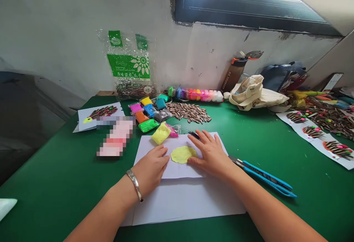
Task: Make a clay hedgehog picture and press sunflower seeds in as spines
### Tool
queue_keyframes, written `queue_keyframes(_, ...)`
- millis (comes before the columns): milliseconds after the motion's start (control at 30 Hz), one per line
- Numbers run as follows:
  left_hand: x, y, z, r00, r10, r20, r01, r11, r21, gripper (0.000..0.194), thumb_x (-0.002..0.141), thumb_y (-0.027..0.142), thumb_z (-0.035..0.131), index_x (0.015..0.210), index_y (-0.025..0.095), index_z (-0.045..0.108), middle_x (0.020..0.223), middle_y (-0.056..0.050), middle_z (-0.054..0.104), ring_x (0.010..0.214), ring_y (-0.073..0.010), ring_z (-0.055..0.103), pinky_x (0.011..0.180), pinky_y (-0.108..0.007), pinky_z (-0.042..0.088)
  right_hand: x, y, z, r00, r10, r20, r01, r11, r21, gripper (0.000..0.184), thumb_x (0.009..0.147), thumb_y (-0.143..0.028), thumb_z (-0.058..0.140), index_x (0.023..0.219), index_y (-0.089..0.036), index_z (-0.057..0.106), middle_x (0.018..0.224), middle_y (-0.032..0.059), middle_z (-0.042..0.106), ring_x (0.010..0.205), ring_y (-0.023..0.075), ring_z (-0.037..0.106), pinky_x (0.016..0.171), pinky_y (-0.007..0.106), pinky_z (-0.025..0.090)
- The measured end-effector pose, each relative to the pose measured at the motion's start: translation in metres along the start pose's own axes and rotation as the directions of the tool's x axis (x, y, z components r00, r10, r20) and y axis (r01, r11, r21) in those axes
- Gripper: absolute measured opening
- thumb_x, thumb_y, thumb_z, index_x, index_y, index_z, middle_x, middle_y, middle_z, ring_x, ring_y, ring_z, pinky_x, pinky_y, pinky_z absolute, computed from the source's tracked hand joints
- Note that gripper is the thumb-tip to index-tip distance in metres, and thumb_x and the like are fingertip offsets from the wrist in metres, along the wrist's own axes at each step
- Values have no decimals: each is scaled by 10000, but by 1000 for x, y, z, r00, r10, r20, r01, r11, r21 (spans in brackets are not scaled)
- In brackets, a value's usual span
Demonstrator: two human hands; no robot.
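A flat yellow clay disc (pixel 183 154) lies on a white paper sheet (pixel 155 157), which rests on a larger white sheet (pixel 188 205). My left hand (pixel 151 170) lies flat on the paper, its fingertips close to the disc's left edge, with a silver bangle (pixel 135 185) on the wrist. My right hand (pixel 210 153) is spread on the paper, its heel against the disc's right edge. Dark tweezers (pixel 194 135) poke out beyond my right fingers, mostly hidden. Blue-handled scissors (pixel 265 179) lie to the right of my right forearm.
Clay packets (pixel 149 111) and a yellow packet (pixel 160 133) sit beyond the paper, near a sunflower seed pile (pixel 188 112). Seed-decorated paper cards (pixel 312 135) lie on the right of the green table (pixel 55 175). A pixelated patch (pixel 116 138) covers something at left.
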State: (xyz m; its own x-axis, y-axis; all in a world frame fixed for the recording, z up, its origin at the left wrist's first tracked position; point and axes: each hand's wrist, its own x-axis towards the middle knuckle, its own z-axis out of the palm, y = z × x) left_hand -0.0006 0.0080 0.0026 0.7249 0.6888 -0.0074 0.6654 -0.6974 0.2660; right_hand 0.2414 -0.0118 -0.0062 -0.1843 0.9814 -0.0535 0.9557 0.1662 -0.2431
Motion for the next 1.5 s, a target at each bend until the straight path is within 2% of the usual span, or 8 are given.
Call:
queue_keyframes(333, 2, 2, -4, 1000, -14, 27, 14, 1000, 13, 308, 912, 97, 446, 1104, 110, 686, 1273, -179, 594, 1254, -308, 495, 1040, -437, 456, 2, 5, -1, 998, 39, 42, -41, 998, 39, 738, 790, -551, 618, 1449, -358, 350, 1553, 93, 253, 1422, 362, 176, 1092, 647, 120)
queue_keyframes(633, 1, 4, -6, 998, -27, 50, 26, 1000, 15, 320, 921, 112, 435, 1129, 110, 678, 1291, -184, 579, 1263, -316, 483, 1034, -443, 458, 6, 13, -1, 996, 56, 66, -61, 995, 78, 594, 850, -562, 525, 1404, -370, 427, 1527, 71, 321, 1419, 341, 192, 1087, 648, 128)
queue_keyframes(800, 1, 3, -5, 998, -29, 55, 28, 999, 22, 321, 926, 116, 429, 1136, 104, 672, 1297, -177, 578, 1274, -309, 472, 1053, -437, 443, 6, 17, -3, 993, 77, 93, -91, 982, 168, 516, 891, -594, 419, 1358, -385, 482, 1524, 31, 332, 1429, 313, 180, 1101, 627, 127)
queue_keyframes(1133, 0, 0, 0, 1000, -9, -1, 9, 1000, -6, 324, 910, 113, 431, 1115, 119, 683, 1275, -174, 595, 1247, -311, 500, 1031, -452, 461, 6, 13, 0, 998, 54, 43, -58, 994, 96, 543, 839, -537, 549, 1348, -354, 501, 1499, 69, 368, 1398, 352, 231, 1067, 665, 155)
queue_keyframes(1233, 0, -2, 1, 999, -5, -40, 4, 999, -37, 309, 898, 120, 454, 1095, 148, 690, 1257, -155, 609, 1237, -298, 511, 1028, -443, 465, 6, 18, -3, 997, 46, 55, -54, 985, 163, 503, 865, -532, 511, 1337, -357, 515, 1490, 61, 386, 1403, 344, 231, 1077, 653, 157)
queue_keyframes(1367, 0, -2, 0, 999, -3, -50, -1, 998, -61, 297, 893, 116, 460, 1070, 150, 696, 1231, -152, 622, 1226, -289, 521, 1028, -438, 466, 4, 26, -7, 999, 19, 33, -27, 964, 263, 518, 893, -531, 462, 1368, -327, 488, 1465, 77, 420, 1381, 308, 299, 1100, 575, 217)
queue_keyframes(1500, 0, 0, -2, 999, -13, -48, 10, 998, -68, 295, 891, 108, 461, 1063, 144, 698, 1230, -160, 619, 1232, -295, 515, 1030, -447, 463, 3, 24, -3, 999, 6, 41, -13, 988, 156, 528, 838, -518, 558, 1340, -363, 506, 1478, 50, 400, 1393, 339, 250, 1083, 647, 157)
